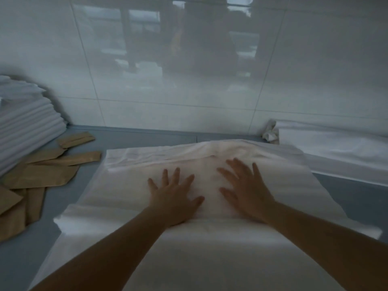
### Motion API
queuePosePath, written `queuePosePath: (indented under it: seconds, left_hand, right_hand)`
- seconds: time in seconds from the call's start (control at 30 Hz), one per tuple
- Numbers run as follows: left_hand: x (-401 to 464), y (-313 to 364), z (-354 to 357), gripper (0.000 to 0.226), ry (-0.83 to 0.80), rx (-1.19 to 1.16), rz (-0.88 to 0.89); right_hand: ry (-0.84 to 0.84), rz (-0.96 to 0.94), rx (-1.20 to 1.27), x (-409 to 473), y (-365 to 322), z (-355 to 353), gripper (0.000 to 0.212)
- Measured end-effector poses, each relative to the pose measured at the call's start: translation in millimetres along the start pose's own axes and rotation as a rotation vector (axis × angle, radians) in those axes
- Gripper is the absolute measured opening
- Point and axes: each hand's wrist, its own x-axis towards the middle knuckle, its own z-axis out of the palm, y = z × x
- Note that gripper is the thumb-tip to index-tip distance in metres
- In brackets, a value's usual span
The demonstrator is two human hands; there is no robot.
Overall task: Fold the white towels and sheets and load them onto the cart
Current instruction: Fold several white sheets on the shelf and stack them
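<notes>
We see a thin white sheet spread flat over the grey-blue desk, its cloth smooth and slightly glossy, folded into a long band with soft creases and a rumpled ridge along its far edge. Our left hand and right hand both lie palm-down on the middle of it, fingers straight and fanned apart, pressing the fabric and gripping nothing. At the far left stands a tall stack of folded white linen, its layered edges making even horizontal bands. Beside and partly under it lie several flat brown paper sleeves, long, matte and cut with angled ends, overlapping loosely. To the right, more white cloth lies smooth against the wall, with a small crumpled rag at its near corner. The wall behind is large glossy white tiles with faint, blurred reflections.
</notes>
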Motion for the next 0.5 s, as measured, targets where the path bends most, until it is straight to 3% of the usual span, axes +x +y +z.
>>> queuePosePath:
  seconds: [0.07, 0.13, 0.5]
  left_hand:
    - [-1.4, -0.2, 11.8, 0.082, -0.106, 0.03, -0.02]
    - [-5.4, -0.3, 17.0, 0.087, -0.081, 0.054, -0.028]
    - [-94.1, 5.8, 22.1, 0.088, -0.069, 0.047, -0.027]
  right_hand:
    - [-0.204, 0.043, 0.09, -10.8, -10.5, 14.6, 0.057]
    - [-0.294, 0.111, 0.125, -15.2, -13.9, 20.8, 0.058]
    - [-0.314, 0.13, 0.121, -89.5, -52.6, 2.0, 0.063]
